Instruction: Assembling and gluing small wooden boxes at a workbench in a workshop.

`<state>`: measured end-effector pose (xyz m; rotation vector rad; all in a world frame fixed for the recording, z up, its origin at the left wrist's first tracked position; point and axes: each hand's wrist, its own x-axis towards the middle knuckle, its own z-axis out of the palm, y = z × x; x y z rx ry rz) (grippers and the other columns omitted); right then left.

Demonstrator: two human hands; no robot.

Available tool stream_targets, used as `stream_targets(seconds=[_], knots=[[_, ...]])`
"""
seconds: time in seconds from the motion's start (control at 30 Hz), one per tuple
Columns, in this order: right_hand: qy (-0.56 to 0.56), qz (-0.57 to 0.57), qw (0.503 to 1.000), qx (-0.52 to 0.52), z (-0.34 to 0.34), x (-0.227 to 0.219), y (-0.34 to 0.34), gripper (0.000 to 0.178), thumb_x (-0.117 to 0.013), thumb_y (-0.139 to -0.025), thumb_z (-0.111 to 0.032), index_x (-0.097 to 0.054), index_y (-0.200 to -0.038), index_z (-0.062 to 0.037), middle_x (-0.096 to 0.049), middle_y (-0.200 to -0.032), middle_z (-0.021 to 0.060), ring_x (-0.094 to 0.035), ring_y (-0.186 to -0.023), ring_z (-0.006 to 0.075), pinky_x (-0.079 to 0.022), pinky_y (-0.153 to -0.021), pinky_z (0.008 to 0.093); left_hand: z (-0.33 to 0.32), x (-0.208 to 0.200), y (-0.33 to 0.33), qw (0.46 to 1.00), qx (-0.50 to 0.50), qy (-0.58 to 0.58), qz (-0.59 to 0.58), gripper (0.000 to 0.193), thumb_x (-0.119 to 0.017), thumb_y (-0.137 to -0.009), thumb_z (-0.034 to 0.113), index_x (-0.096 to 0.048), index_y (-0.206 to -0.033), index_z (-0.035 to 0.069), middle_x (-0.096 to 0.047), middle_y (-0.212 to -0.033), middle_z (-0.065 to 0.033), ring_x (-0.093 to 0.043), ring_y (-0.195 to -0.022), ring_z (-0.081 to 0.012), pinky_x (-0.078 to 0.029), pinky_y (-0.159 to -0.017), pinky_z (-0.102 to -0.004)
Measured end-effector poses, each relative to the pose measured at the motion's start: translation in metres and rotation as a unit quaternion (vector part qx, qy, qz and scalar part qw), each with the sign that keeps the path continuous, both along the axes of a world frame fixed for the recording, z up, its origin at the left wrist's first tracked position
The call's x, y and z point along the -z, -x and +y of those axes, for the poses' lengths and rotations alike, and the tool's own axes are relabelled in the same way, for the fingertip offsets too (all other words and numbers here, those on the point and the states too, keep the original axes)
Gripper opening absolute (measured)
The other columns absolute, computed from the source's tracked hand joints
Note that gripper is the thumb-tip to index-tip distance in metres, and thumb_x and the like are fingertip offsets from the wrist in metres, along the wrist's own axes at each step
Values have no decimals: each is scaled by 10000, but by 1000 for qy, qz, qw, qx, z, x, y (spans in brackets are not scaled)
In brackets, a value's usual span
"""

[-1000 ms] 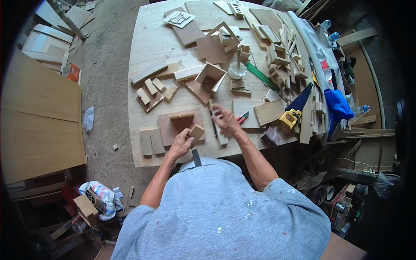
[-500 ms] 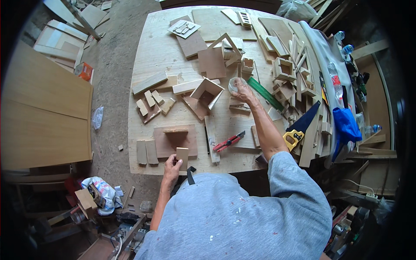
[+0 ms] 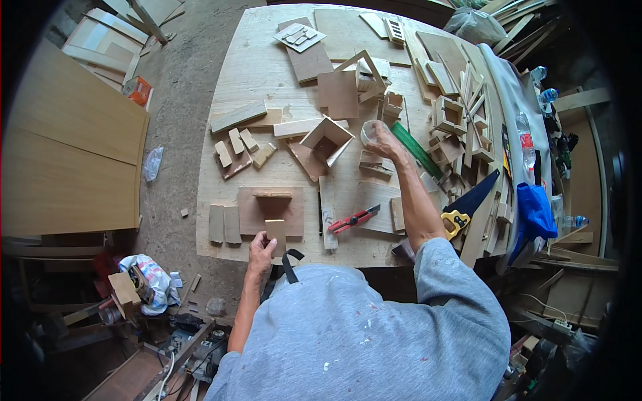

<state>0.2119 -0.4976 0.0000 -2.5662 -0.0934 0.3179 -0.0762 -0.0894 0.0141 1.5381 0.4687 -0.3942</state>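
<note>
Near the front edge of the table, my left hand (image 3: 261, 248) pinches a small flat wooden block (image 3: 275, 234) between thumb and fingers, holding it upright. Just beyond it lies a brown board (image 3: 247, 215) with a narrow wooden strip (image 3: 273, 194) standing across it. My right arm stretches toward the middle of the table. There my right hand (image 3: 386, 142) is closed at the side of a small whitish translucent plastic cup (image 3: 367, 136); its fingertips are partly hidden. An open wooden box (image 3: 327, 142) rests left of the cup, and a green strip (image 3: 416, 151) lies to its right.
A red utility knife (image 3: 354, 218) lies between my arms. The handsaw (image 3: 456, 222) with a yellow handle sits at the right among wood offcuts. Several small blocks (image 3: 236, 142) lie at the left. A blue bag (image 3: 535, 209) hangs by the right edge.
The view has shifted slightly. My left hand has brought the wooden block a little farther over the brown board's near edge. My right hand stays at the plastic cup.
</note>
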Motion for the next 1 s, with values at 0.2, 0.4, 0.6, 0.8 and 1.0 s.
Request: stream_targets(seconds=[0.2,0.4,0.6,0.8,1.0], knots=[[-296,-36,940,167,5,-41,50,492,-594,-826,-59,-420,-1285,-21,-659,-1148,130,-620,-694,158,-522,-578,306,-2,-7,-5,987,-105,70,95,342,-491,-928,137,-520,-1265,91,-620,-959,-6,-602,-763,-121,-481,-629,-296],[-610,21,748,259,53,-62,134,477,-637,-816,-38,-484,-1264,-98,-660,-1091,63,-657,-820,138,-497,-631,238,10,7,-20,962,-75,222,141,439,-428,-885,160,-514,-1314,121,-565,-820,10,-546,-649,-128,-413,-561,-278],[-645,0,715,270,67,-73,147,491,-615,-803,-12,-474,-1270,-63,-635,-1125,81,-652,-809,150,-489,-630,245,12,18,-38,960,-1,226,165,387,-410,-961,285,-546,-1277,108,-510,-742,23,-475,-581,-109,-373,-508,-260],[-507,-12,819,269,38,-59,73,509,-571,-788,2,-468,-1284,-45,-623,-1147,79,-616,-719,138,-465,-547,250,20,2,-35,974,47,171,143,387,-396,-964,285,-551,-1271,107,-489,-719,25,-443,-561,-92,-365,-497,-248],[-327,48,916,226,11,-34,29,479,-561,-789,-62,-513,-1265,-41,-659,-1004,75,-603,-661,131,-463,-536,254,31,-1,-5,969,-54,203,132,381,-414,-971,282,-546,-1275,94,-481,-709,22,-428,-540,-86,-362,-481,-240]])
